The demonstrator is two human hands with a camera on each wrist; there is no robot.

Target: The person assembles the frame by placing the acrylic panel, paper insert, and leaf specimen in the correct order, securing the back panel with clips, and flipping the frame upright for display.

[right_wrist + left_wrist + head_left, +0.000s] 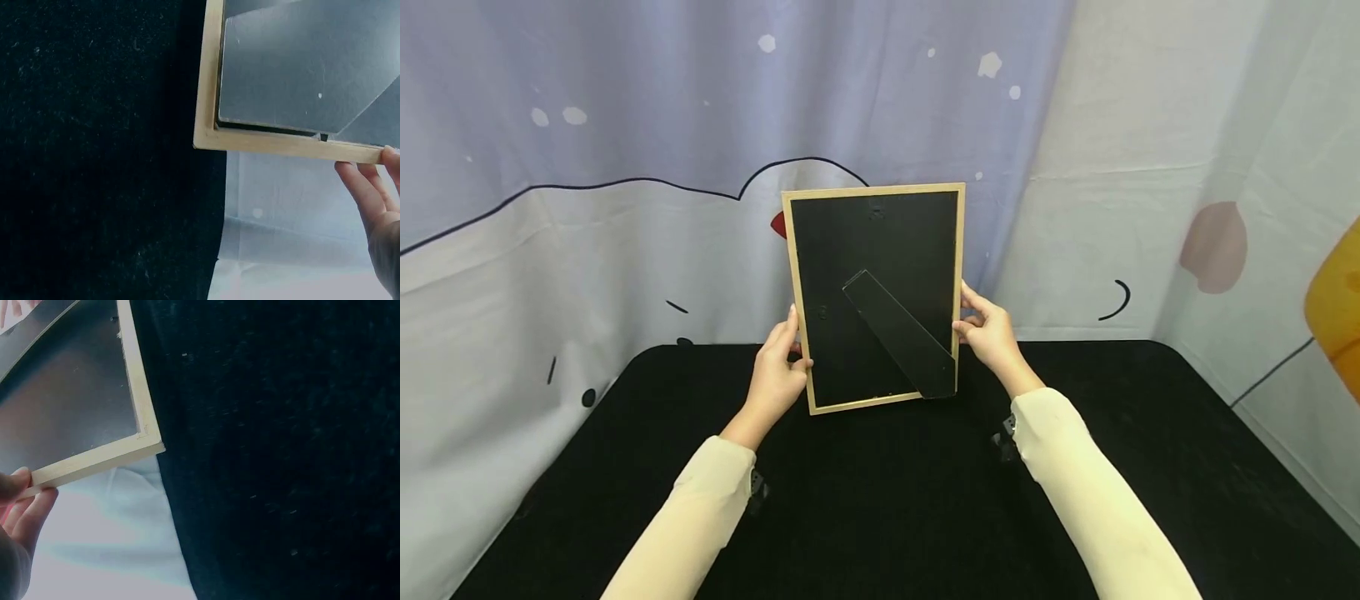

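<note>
A picture frame [827, 350] with a pale wooden rim and a black backing is held up with its back towards me, tilted slightly. Its black easel stand [902, 333] runs diagonally across the backing to the lower right corner. My left hand [777, 372] pinches the left rim, thumb on the back side; the left wrist view shows the same hand [22, 515] at the wooden edge. On the opposite rim, my right hand [990, 333] pinches between thumb and fingers. In the right wrist view, the stand [300, 75] lies against the backing. The frame's front is hidden.
A black cloth-covered table [880, 500] spreads beneath the frame. Behind it hangs a pale blue and white curtain [625, 250] with printed shapes. Small dark devices [1006, 440] sit at both wrists.
</note>
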